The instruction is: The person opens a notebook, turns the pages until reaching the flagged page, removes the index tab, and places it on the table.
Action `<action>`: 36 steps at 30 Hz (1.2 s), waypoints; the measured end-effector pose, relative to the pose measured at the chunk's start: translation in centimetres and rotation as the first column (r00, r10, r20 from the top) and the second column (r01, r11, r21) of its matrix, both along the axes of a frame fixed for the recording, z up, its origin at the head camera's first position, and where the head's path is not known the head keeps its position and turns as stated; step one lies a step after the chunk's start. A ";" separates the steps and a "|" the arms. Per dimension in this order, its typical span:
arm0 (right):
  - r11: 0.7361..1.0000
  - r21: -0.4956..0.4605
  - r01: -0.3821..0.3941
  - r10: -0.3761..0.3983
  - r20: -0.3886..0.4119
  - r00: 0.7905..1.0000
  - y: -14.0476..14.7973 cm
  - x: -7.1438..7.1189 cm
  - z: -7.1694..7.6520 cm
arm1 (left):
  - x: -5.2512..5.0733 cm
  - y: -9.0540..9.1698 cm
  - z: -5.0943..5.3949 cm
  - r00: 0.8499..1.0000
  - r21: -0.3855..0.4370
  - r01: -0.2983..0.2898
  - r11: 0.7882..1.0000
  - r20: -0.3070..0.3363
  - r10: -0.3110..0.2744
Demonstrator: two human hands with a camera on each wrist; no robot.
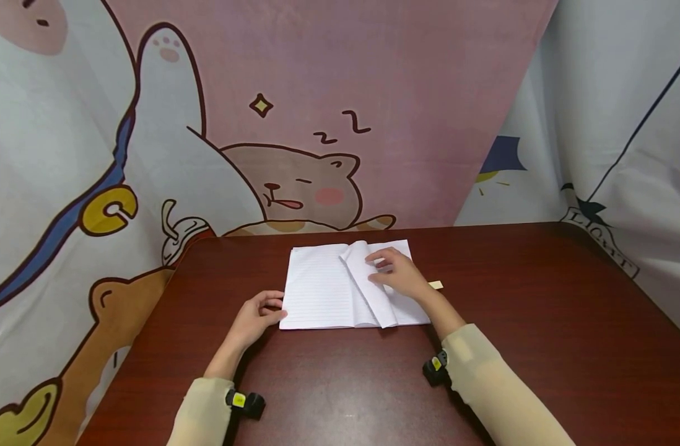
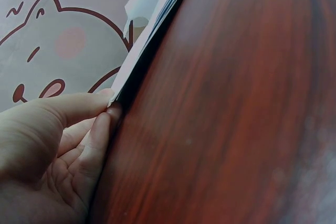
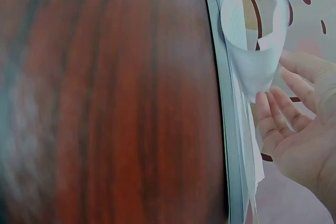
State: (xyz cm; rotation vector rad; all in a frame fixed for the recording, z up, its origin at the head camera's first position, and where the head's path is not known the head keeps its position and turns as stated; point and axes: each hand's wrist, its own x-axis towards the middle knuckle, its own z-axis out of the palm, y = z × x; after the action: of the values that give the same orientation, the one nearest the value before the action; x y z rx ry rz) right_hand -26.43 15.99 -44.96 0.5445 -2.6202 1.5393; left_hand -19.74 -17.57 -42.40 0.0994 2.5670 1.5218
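Observation:
An open notebook [image 1: 318, 285] with white lined pages lies on the table, and a lifted page [image 1: 373, 294] curls over near its middle. My left hand [image 1: 252, 320] pinches the notebook's near left corner; the left wrist view shows the thumb above and fingers below the edge. Over the right half, my right hand [image 1: 398, 274] has its fingers loosely bent and spread. In the right wrist view, the fingertips of that hand [image 3: 299, 108] touch the edge of the curled page [image 3: 257, 72] without closing round it.
The dark red-brown table [image 1: 340, 384] extends around the notebook. A small pale yellow tab [image 1: 436, 285] sticks out past the notebook's right edge. Behind stands a pink and white curtain [image 1: 418, 111] with cartoon animals. Each sleeve carries a black wrist camera [image 1: 254, 406].

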 end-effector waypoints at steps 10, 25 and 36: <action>0.998 -0.042 -0.049 0.048 -0.025 0.999 -0.9 0.0 -0.3 | -0.1 0.0 -0.2 1.000 0.003 0.006 1.000 -0.001 -0.006; 0.998 -0.030 -0.061 0.060 -0.045 0.997 -2.8 -0.2 -0.5 | 0.0 0.0 0.0 1.000 0.006 -0.011 1.000 0.002 0.011; 0.991 0.128 -0.035 0.037 -0.011 0.999 -3.8 -0.2 -0.3 | 0.1 0.1 0.2 1.000 0.007 -0.007 1.000 0.000 0.007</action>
State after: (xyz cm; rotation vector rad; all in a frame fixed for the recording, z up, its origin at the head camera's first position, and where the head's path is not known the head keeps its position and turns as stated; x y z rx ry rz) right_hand -26.64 12.18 -45.21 0.6113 -2.7281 1.3781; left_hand -19.61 -17.47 -42.24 0.0916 2.5645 1.5333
